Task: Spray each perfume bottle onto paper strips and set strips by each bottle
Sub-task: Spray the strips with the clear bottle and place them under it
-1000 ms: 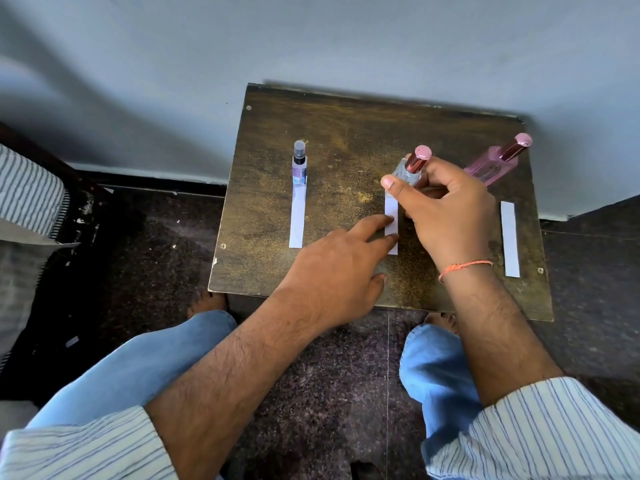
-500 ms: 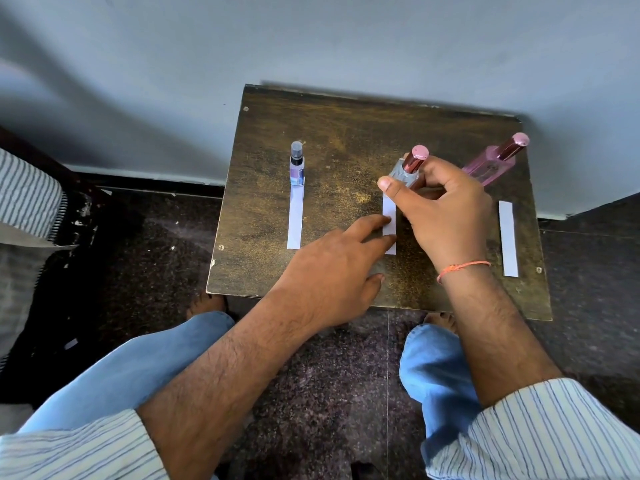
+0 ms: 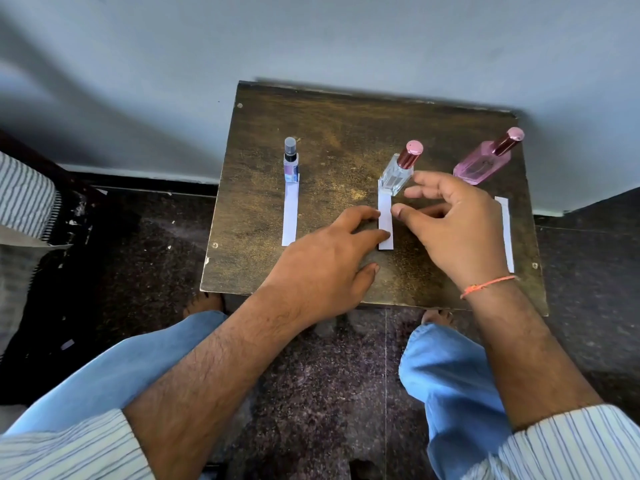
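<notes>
Wood tabletop (image 3: pixel 311 202), back edge blurred. Left hand (image 3: pixel 322 271) fingers straight, pressing the middle strip (image 3: pixel 385 220) near the front edge. Right hand (image 3: pixel 457 226) loosely spread just off the clear bottle (image 3: pixel 398 173), hiding part of the right strip (image 3: pixel 505 233).

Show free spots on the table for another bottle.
Bare: far strip of table behind the bottles; gap between small spray bottle and clear bottle. Crowded: middle strip, with left hand and right hand around it.
</notes>
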A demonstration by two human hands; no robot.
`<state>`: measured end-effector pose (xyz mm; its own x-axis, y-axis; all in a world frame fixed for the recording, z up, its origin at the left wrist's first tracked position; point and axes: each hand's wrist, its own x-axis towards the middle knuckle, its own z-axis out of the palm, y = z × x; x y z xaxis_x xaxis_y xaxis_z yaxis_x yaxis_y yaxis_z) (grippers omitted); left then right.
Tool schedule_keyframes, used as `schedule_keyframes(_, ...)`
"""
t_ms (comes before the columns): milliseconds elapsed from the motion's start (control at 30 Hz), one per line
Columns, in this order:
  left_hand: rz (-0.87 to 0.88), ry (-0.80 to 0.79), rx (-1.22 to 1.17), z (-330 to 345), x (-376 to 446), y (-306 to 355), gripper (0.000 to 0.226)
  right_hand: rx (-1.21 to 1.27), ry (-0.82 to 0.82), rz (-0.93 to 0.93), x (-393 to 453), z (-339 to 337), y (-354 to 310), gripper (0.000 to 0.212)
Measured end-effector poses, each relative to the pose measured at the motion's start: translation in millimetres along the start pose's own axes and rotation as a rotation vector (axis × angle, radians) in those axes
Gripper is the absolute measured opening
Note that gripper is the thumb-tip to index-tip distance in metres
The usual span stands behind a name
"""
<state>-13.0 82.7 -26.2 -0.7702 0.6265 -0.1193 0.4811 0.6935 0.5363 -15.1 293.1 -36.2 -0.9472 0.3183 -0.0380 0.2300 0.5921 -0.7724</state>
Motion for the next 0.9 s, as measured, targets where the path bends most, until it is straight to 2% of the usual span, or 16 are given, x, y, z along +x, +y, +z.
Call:
schedule_keyframes(167,-0.008,0.046,0.002,5.9,2.2,-0.8,0.045,-0.041,-0.003,-0.06,-7.8,-18.4,10.3,0.028)
schedule_keyframes(267,-0.021,0.121,-0.002,8.8,3.7,0.9,0.037,-0.055,0.024,-0.035,-5.3,-35.1,18.5,0.017)
schedule_keyframes(433,-0.03,0.224,-0.042,9.2,6.2,5.9,0.033,-0.109,0.054,0.046,1.4,-63.5,32.8,0.016)
schedule_keyframes(667,-0.033,0.264,-0.092,8.9,7.5,13.4,0.027,-0.385,-0.003,0.228,-2.2,-103.8,45.3,0.042)
schedule_keyframes(800,-0.024,0.277,-0.132,9.8,9.0,13.7,0.03,-0.368,-0.011,0.35,-2.4,-118.8,52.7,0.059)
schedule_keyframes(900,-0.039,0.256,-0.13,9.0,9.4,15.2,0.037,-0.272,-0.005,0.478,-2.6,-127.0,60.3,0.062)
